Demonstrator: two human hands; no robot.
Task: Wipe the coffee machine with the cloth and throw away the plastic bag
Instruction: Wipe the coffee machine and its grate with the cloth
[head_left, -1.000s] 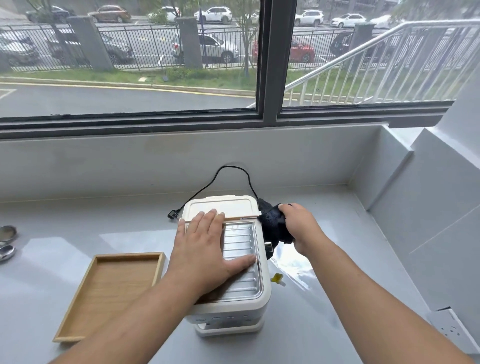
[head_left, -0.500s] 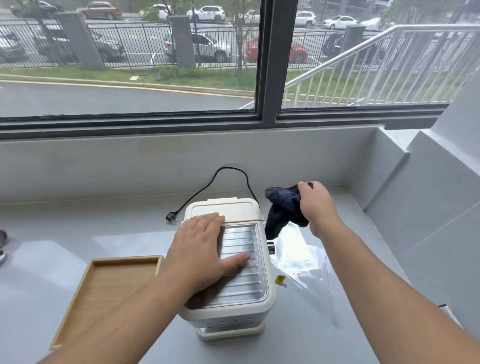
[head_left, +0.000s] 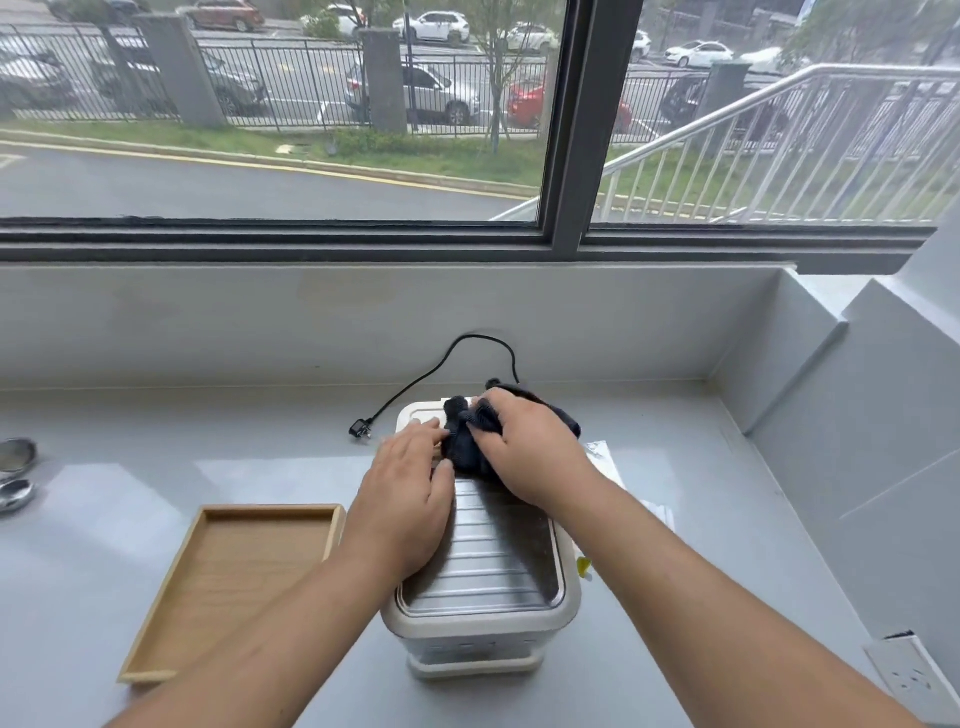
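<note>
A white coffee machine (head_left: 498, 571) with a ribbed metal top stands on the grey counter (head_left: 156, 467). My left hand (head_left: 405, 504) lies flat on the left side of its top, fingers spread. My right hand (head_left: 530, 452) presses a dark cloth (head_left: 465, 441) onto the rear of the machine's top, and the cloth bunches under the palm. A clear plastic bag (head_left: 608, 462) lies on the counter just right of the machine, mostly hidden behind my right forearm.
A wooden tray (head_left: 244, 577) sits left of the machine. The black power cord (head_left: 431, 374) with its plug runs behind it toward the wall. Metal pieces (head_left: 15, 467) lie at the far left edge. A wall socket (head_left: 914, 680) is at lower right.
My right hand has carried the cloth from the machine's right side up onto the rear of its top. The left hand has stayed on the machine.
</note>
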